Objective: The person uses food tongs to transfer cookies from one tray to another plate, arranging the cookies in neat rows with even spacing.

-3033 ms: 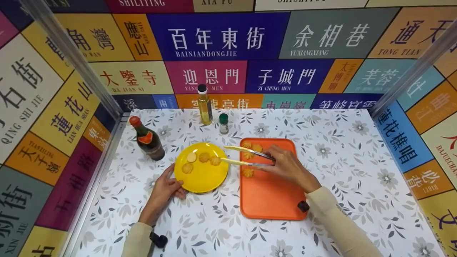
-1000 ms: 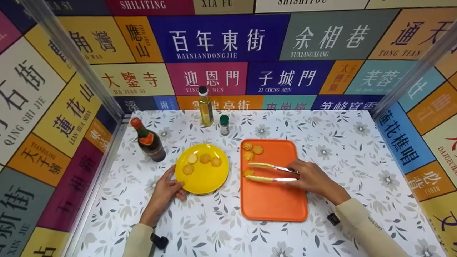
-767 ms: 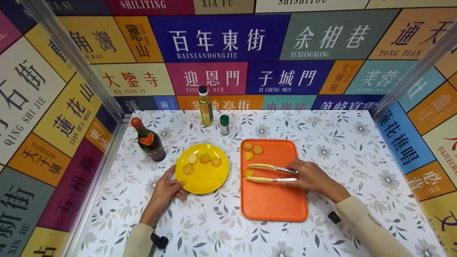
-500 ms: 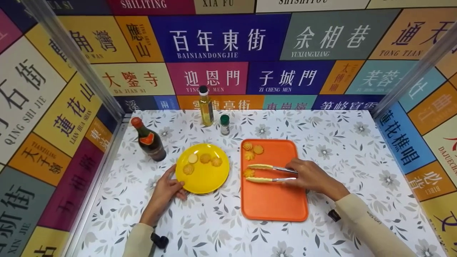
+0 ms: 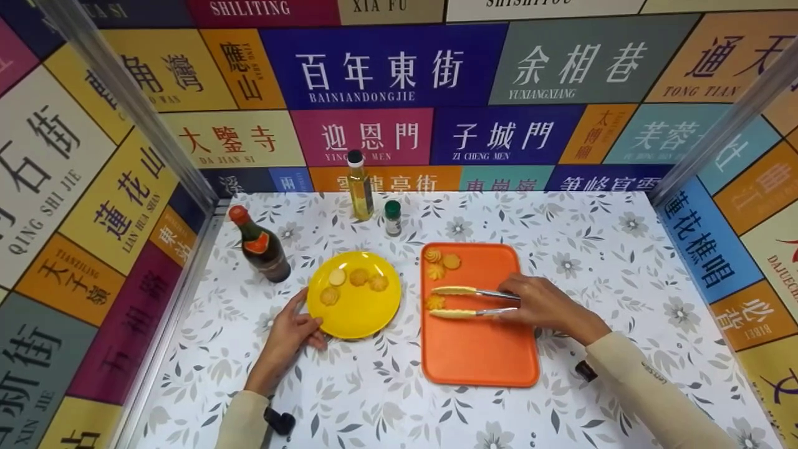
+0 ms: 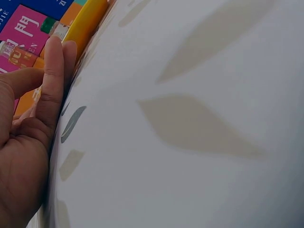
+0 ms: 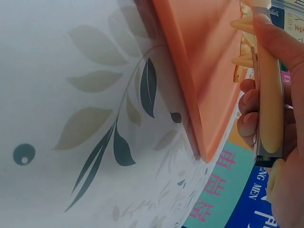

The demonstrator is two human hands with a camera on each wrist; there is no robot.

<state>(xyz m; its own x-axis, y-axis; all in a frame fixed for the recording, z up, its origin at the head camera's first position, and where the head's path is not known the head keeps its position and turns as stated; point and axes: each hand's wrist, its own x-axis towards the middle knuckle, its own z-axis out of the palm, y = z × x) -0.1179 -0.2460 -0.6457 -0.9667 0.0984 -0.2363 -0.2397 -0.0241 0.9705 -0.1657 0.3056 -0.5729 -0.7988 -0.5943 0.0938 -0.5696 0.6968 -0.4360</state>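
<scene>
My right hand (image 5: 543,307) grips a pair of yellow-tipped metal tongs (image 5: 464,301) low over the orange tray (image 5: 480,349); their tips stand apart on either side of a ridged orange slice (image 5: 434,302). The right wrist view shows my fingers (image 7: 251,107) curled round the tongs' handle (image 7: 269,95) beside the tray's edge (image 7: 190,90). Three more slices (image 5: 440,262) lie at the tray's far left corner. My left hand (image 5: 293,327) rests on the table, fingertips (image 6: 56,57) touching the rim of the yellow plate (image 5: 358,312), which carries several slices (image 5: 353,282).
A dark sauce bottle (image 5: 260,245) stands left of the plate. An oil bottle (image 5: 360,185) and a small green-capped jar (image 5: 392,217) stand behind it. Colourful signed walls enclose the floral tabletop (image 5: 598,249) on three sides.
Three seconds ago the tongs reached over the plate with a slice; they have since come back over the tray to the lone slice. In the last second almost nothing moved. The left hand stayed put.
</scene>
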